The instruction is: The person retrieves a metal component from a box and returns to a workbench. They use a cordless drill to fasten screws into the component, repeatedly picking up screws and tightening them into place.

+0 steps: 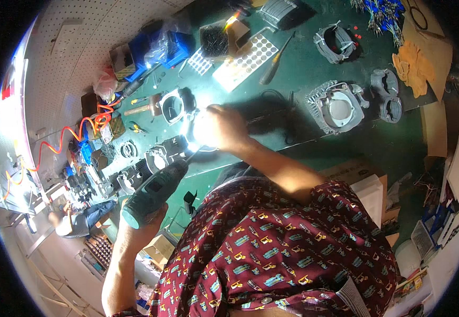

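My left hand (140,227) is closed round the grip of a dark green power drill (156,191). The drill's nose points up and right, toward the bright patch at the bench's near edge. In that patch my right hand (225,127) is curled, with its fingertips washed out by glare. A part seems to lie under those fingers, but the glare hides its kind. Just left of my right hand is a grey ring-shaped metal housing (173,106). Nearer the drill lie dark machined metal parts (158,157) in a row along the edge.
On the green bench (303,58) are a finned metal housing (339,108), grey ring parts (335,43), a screwdriver (271,68), a sticker sheet (248,61), a box of screws (215,41), a mallet (147,109) and orange gloves (413,68). An orange coiled hose (63,131) hangs left. Another person (76,224) sits beyond.
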